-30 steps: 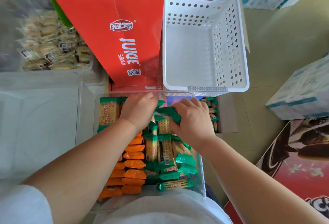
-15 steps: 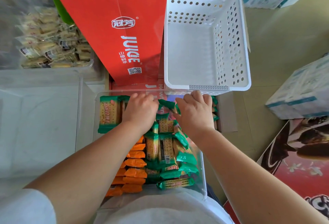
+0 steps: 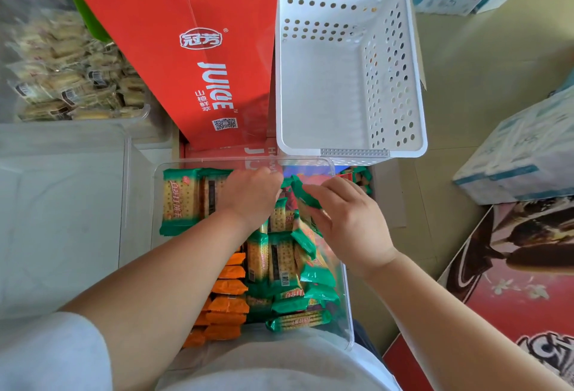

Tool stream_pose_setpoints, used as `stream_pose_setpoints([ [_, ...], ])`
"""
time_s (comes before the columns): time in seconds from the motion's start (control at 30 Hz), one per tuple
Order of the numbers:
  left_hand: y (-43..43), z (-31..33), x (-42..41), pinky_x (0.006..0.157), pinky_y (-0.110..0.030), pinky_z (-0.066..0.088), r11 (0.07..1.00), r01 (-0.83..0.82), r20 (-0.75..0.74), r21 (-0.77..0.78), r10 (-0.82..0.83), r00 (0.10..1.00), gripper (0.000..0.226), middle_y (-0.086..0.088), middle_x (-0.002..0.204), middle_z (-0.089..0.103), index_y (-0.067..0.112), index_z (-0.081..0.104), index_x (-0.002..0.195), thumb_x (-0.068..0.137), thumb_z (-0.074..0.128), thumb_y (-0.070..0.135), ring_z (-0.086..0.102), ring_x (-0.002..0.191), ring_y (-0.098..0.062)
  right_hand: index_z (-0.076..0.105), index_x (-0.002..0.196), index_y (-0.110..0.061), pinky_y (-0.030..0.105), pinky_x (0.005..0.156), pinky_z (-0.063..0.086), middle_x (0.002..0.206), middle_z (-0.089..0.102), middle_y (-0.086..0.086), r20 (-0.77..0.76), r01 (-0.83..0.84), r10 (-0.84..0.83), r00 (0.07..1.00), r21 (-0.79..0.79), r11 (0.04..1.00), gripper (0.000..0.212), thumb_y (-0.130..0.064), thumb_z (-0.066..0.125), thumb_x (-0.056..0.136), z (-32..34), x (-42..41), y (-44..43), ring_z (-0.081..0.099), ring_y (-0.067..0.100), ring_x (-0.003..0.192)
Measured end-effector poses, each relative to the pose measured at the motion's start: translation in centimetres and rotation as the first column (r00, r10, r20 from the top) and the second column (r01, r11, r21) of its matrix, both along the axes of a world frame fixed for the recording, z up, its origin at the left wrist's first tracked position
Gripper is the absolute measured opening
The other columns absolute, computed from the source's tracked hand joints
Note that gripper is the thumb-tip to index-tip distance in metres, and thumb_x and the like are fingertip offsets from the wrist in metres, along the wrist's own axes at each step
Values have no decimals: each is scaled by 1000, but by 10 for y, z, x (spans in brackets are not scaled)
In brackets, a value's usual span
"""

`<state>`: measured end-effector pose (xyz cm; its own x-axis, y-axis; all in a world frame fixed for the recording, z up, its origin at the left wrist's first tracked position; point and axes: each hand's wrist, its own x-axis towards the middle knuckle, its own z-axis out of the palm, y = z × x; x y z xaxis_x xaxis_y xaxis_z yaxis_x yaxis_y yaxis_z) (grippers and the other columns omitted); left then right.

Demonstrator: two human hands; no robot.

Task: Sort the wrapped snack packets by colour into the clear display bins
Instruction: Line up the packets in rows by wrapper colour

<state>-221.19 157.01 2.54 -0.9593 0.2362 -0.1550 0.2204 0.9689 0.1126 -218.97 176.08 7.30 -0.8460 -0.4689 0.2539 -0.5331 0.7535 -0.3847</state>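
A clear bin (image 3: pixel 343 297) sits on my lap, filled with green-wrapped cracker packets (image 3: pixel 281 262) on the right and far side and orange packets (image 3: pixel 228 303) in a column at the near left. My left hand (image 3: pixel 250 196) rests palm down on the green packets at the far end, its fingertips hidden. My right hand (image 3: pixel 348 220) pinches the end of a green packet (image 3: pixel 302 192) just right of the left hand, over the bin's far right corner.
An empty white perforated basket (image 3: pixel 351 154) stands just beyond the bin. A red juice carton (image 3: pixel 192 58) lies left of it. Clear bins (image 3: pixel 62 204) sit at the left, one holding pale wrapped snacks (image 3: pixel 71 80). Boxes (image 3: pixel 515 154) stand on the floor at right.
My right hand has drawn back from the bin's far edge toward me and to the right, still with a green packet at its fingers. The left hand has barely shifted.
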Motion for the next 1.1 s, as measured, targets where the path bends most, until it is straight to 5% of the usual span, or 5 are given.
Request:
stream_pose_setpoints([
  [0.43, -27, -1, 19, 65, -46, 57, 929, -14, -38, 370, 30, 999, 38, -10, 98, 72, 13, 66, 121, 85, 66, 0, 66, 82, -37, 60, 67, -14, 31, 54, 40, 63, 52, 1, 71, -63, 41, 997, 340, 938, 25, 1, 80, 62, -20, -13, -28, 50, 25, 57],
  [0.6, -34, -1, 30, 84, -45, 52, 963, 61, -31, 262, -55, 998, 18, -7, 96, 70, 9, 74, 102, 85, 69, 10, 65, 94, -31, 50, 56, -11, 26, 48, 27, 48, 48, 5, 96, 7, -42, 994, 339, 941, 19, -28, 53, 64, -9, -29, -27, 46, 26, 38],
  [0.73, -26, -3, 33, 98, -41, 39, 982, 78, 67, 174, -91, 994, 24, 2, 97, 69, 18, 74, 104, 94, 54, 25, 60, 99, -24, 44, 50, -16, 28, 51, 23, 46, 38, 1, 43, -13, -7, 999, 437, 899, 29, 7, 60, 41, -15, -27, -30, 23, 20, 45],
  [0.93, -30, 3, 42, 108, -43, 34, 976, 79, 108, 201, -102, 989, 46, -1, 85, 70, 15, 74, 89, 91, 33, 36, 62, 95, -26, 40, 87, -22, 34, 71, 29, 74, 47, -1, 221, -116, -62, 973, 708, 697, 18, -16, 57, 87, -6, -32, -40, 39, 24, 74],
  [1.1, -41, 14, 55, 123, -43, 17, 968, 149, 253, 204, -199, 947, 52, -1, 116, 68, 18, 67, 126, 84, 48, 40, 56, 118, -24, 37, 90, -23, 36, 72, 24, 68, 46, -5, 233, -95, -93, 968, 682, 725, 20, -13, 54, 87, -1, -27, -41, 38, 25, 77],
])
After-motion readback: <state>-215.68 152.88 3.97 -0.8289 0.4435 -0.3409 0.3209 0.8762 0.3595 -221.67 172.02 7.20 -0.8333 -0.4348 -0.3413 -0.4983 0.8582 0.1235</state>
